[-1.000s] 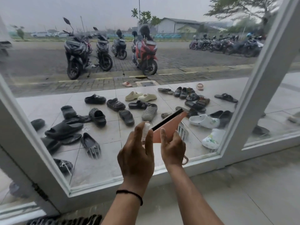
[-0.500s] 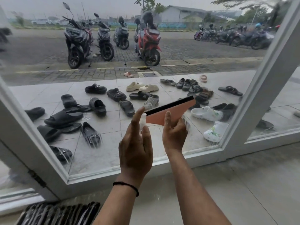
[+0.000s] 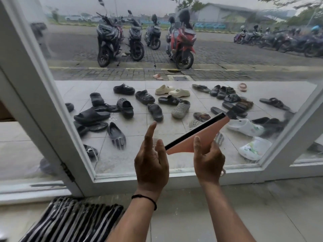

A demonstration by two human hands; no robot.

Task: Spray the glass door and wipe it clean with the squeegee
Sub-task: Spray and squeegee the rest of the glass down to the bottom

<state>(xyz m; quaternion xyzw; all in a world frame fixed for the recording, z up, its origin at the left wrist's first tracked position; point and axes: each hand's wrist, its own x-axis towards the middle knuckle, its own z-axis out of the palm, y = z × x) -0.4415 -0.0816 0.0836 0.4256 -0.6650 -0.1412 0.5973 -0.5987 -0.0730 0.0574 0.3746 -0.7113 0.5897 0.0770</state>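
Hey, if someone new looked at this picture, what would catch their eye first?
Two hands in the centre foreground: the right hand holds a pink squeegee up to the glass door, beside the left hand. Beyond the glass, scattered sandals cover the tiled porch, with a red scooter parked behind.

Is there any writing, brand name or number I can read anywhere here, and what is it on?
None can be read.
Squeegee: plain, no label visible.
Motorbikes outside: any plates or badges are too small and blurred.
White clog: coloured marks, not legible as text.
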